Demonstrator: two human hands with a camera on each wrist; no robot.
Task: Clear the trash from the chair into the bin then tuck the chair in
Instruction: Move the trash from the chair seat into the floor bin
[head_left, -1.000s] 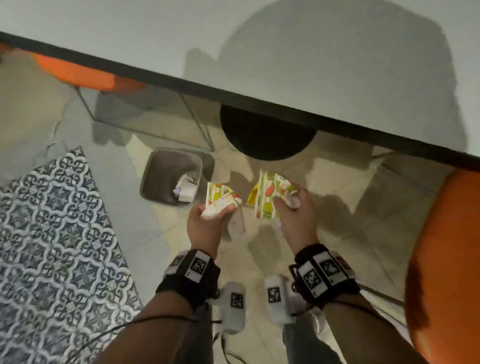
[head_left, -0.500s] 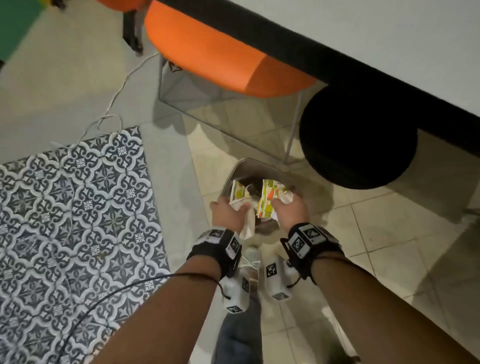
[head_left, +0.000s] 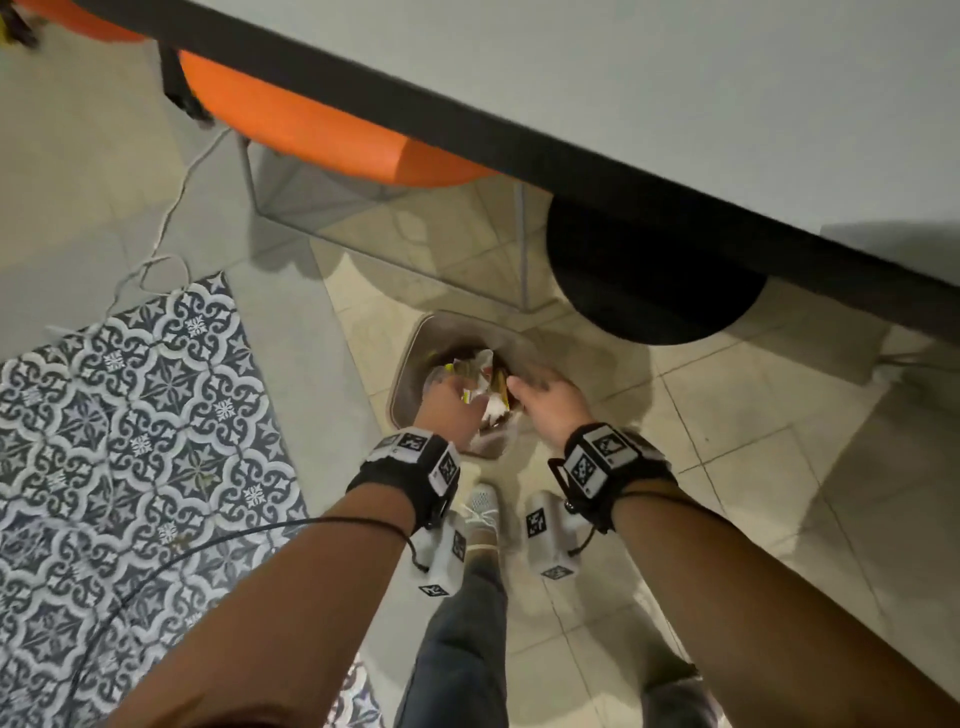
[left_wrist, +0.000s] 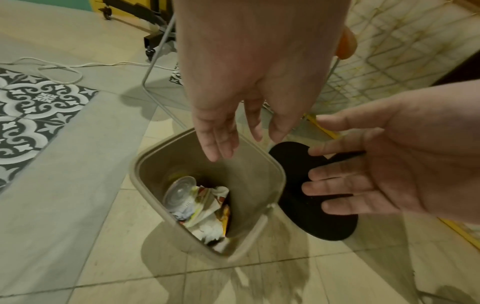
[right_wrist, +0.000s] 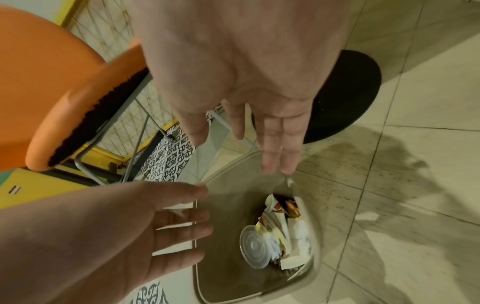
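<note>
Over the beige bin (head_left: 410, 358) both my hands hang with straight fingers and hold nothing. My left hand (head_left: 447, 400) is over the bin's left side, my right hand (head_left: 543, 397) over its right rim. In the left wrist view my left hand (left_wrist: 233, 142) points down into the bin (left_wrist: 145, 162), with my right hand (left_wrist: 345, 176) spread beside it. The trash (left_wrist: 200, 205) lies inside: fruit-print wrappers, crumpled paper and a clear plastic lid (right_wrist: 253, 246). An orange chair (head_left: 322, 130) stands partly under the table (head_left: 675, 104).
A black round base (head_left: 654, 280) sits on the tiles just right of the bin. A patterned rug (head_left: 130, 441) covers the floor on the left, with a white cable (head_left: 156, 234) beside it. My shoe (head_left: 480, 506) is just behind the bin.
Both hands carried fruit-print wrappers and paper over the bin, then let go. The wrappers now lie in the bin and both hands are spread.
</note>
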